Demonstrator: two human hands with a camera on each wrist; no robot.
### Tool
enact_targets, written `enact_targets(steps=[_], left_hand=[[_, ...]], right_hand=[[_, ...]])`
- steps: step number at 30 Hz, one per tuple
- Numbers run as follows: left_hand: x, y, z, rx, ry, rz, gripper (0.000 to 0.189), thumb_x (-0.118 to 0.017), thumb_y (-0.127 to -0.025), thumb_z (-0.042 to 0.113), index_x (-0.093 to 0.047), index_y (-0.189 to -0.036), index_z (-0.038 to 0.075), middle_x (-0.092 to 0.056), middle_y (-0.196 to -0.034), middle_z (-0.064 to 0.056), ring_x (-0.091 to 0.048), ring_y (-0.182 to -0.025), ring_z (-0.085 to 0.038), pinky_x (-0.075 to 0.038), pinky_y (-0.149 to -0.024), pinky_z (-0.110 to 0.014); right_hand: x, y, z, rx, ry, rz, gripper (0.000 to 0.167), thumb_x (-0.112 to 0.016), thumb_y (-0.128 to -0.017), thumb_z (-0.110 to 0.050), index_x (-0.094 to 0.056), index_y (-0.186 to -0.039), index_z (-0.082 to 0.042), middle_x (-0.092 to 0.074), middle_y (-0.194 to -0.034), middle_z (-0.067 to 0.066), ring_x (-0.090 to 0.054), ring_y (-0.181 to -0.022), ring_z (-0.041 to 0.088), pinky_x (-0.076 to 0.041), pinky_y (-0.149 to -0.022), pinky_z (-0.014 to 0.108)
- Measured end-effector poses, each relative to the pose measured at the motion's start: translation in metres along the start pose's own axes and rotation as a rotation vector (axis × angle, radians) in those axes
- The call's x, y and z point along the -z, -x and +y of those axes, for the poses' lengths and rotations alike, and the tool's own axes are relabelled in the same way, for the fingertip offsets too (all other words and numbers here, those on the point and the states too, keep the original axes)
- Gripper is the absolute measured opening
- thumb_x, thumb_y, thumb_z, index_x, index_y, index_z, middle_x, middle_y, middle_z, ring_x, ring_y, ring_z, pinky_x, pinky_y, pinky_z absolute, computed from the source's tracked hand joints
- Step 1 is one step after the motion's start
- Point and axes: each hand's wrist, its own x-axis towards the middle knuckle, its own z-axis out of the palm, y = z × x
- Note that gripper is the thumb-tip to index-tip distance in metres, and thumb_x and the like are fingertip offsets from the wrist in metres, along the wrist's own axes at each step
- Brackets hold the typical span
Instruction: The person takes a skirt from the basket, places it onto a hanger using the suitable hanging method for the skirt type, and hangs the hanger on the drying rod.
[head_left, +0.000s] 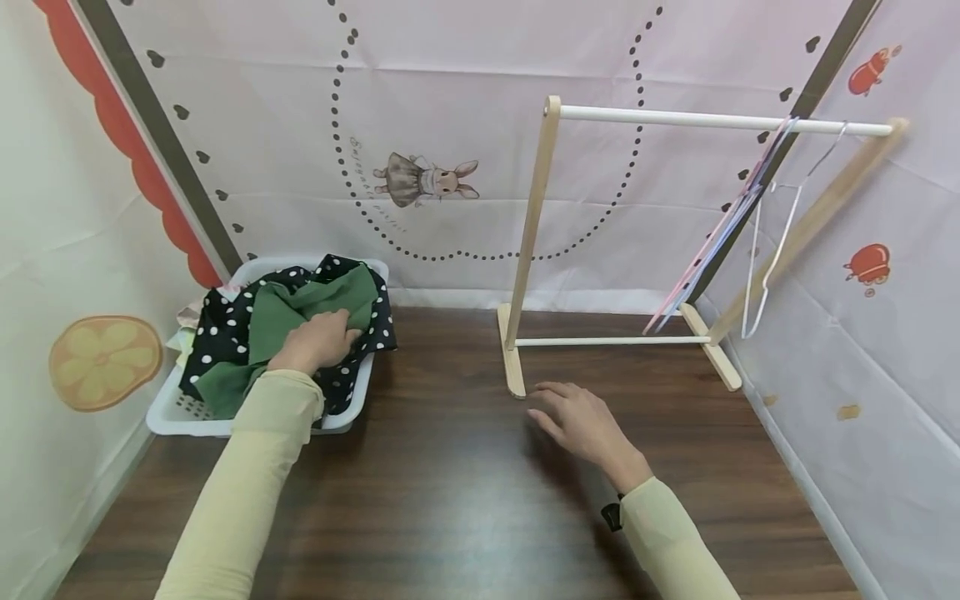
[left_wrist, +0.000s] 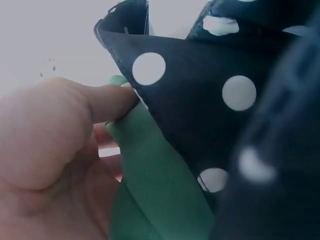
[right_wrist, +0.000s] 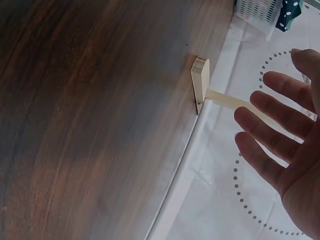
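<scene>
At the left, my left hand (head_left: 315,340) reaches into the laundry basket and pinches a green cloth (head_left: 341,293) between thumb and fingers. Black cloth with white dots (head_left: 225,329) lies around and beneath the green one. Close up in the left wrist view, the thumb (left_wrist: 112,102) presses the green fabric (left_wrist: 150,175) right at the edge of the dotted cloth (left_wrist: 195,95). My right hand (head_left: 581,421) hovers over the floor by the near foot of a wooden rack; in the right wrist view its fingers (right_wrist: 270,112) are spread and hold nothing.
The white basket (head_left: 360,392) stands against the left wall. A small clothes rack (head_left: 532,225) with a white top rail (head_left: 675,119) stands at the right. Pink and blue hangers (head_left: 723,229) and a white hanger (head_left: 783,225) hang at its right end. Dark wooden floor (head_left: 450,483) lies between.
</scene>
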Motion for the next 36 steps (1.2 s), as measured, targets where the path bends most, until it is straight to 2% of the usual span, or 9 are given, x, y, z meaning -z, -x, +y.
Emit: enact_targets(steps=[5,11,14,17,20,24,28,32,36], left_hand=[[0.002,0.004,-0.002,0.002,0.01,0.04,0.047,-0.035,-0.105,0.023,-0.035,-0.143,-0.005,-0.042,-0.136,-0.035,-0.041,-0.12,-0.057,-0.033,-0.091,-0.073],[0.012,0.009,-0.005,-0.035,0.042,0.098,0.047,-0.032,-0.106,0.029,-0.037,-0.142,0.0,-0.042,-0.137,-0.033,-0.04,-0.12,-0.058,-0.032,-0.089,-0.076],[0.017,0.011,-0.003,-0.067,0.06,0.144,0.044,-0.031,-0.106,0.03,-0.039,-0.139,0.001,-0.042,-0.136,-0.032,-0.04,-0.121,-0.056,-0.032,-0.088,-0.075],[0.023,0.017,-0.002,-0.095,0.081,0.215,0.04,-0.031,-0.107,0.03,-0.042,-0.134,0.002,-0.042,-0.131,-0.032,-0.042,-0.117,-0.053,-0.037,-0.084,-0.072],[0.03,0.024,-0.001,-0.126,0.1,0.315,0.033,-0.033,-0.107,0.028,-0.048,-0.122,0.003,-0.045,-0.121,-0.03,-0.048,-0.103,-0.048,-0.042,-0.074,-0.061],[0.041,0.035,0.0,-0.187,0.131,0.434,0.026,-0.036,-0.106,0.028,-0.047,-0.097,0.006,-0.048,-0.089,-0.019,-0.048,-0.077,-0.035,-0.039,-0.061,-0.045],[0.051,0.044,0.01,-0.22,0.165,0.503,0.027,-0.036,-0.106,0.031,-0.043,-0.089,0.011,-0.039,-0.07,-0.01,-0.044,-0.065,-0.028,-0.034,-0.056,-0.039],[0.058,0.052,0.025,-0.245,0.204,0.537,0.029,-0.036,-0.106,0.034,-0.043,-0.089,0.011,-0.038,-0.067,-0.008,-0.044,-0.063,-0.028,-0.034,-0.055,-0.039],[0.064,0.059,0.038,-0.294,0.245,0.564,0.027,-0.038,-0.105,0.033,-0.047,-0.092,0.011,-0.038,-0.066,-0.008,-0.044,-0.064,-0.028,-0.035,-0.057,-0.04]], right_hand=[[-0.001,0.004,0.002,-0.016,-0.002,-0.014,0.039,-0.057,-0.098,-0.04,-0.068,-0.121,-0.011,-0.061,-0.128,0.009,-0.06,-0.112,0.028,-0.051,-0.088,0.047],[0.002,0.007,0.005,-0.041,-0.01,-0.033,0.042,-0.053,-0.099,-0.044,-0.068,-0.121,-0.012,-0.061,-0.129,0.007,-0.059,-0.113,0.027,-0.05,-0.089,0.046],[0.003,0.009,0.005,-0.049,-0.013,-0.031,0.042,-0.053,-0.099,-0.044,-0.068,-0.121,-0.012,-0.061,-0.129,0.007,-0.059,-0.113,0.027,-0.051,-0.089,0.046],[0.004,0.008,0.005,-0.045,-0.008,-0.028,0.042,-0.053,-0.099,-0.044,-0.068,-0.121,-0.012,-0.062,-0.127,0.007,-0.06,-0.112,0.026,-0.051,-0.089,0.046],[0.006,0.005,0.004,-0.031,-0.003,-0.031,0.043,-0.051,-0.099,-0.046,-0.068,-0.121,-0.012,-0.062,-0.127,0.007,-0.06,-0.112,0.025,-0.05,-0.09,0.045],[0.009,-0.002,0.001,-0.015,0.004,-0.028,0.041,-0.052,-0.099,-0.044,-0.068,-0.121,-0.013,-0.063,-0.125,0.006,-0.06,-0.112,0.025,-0.051,-0.09,0.044],[0.016,-0.007,-0.004,-0.002,0.006,-0.017,0.037,-0.056,-0.098,-0.042,-0.069,-0.12,-0.015,-0.063,-0.125,0.005,-0.061,-0.11,0.025,-0.052,-0.087,0.044],[0.024,-0.01,-0.012,0.035,0.014,-0.007,0.035,-0.058,-0.097,-0.04,-0.069,-0.119,-0.015,-0.064,-0.124,0.007,-0.062,-0.108,0.025,-0.053,-0.085,0.043],[0.034,-0.011,-0.024,0.106,0.011,0.019,0.033,-0.06,-0.097,-0.038,-0.069,-0.118,-0.015,-0.064,-0.123,0.008,-0.063,-0.106,0.025,-0.054,-0.084,0.043]])
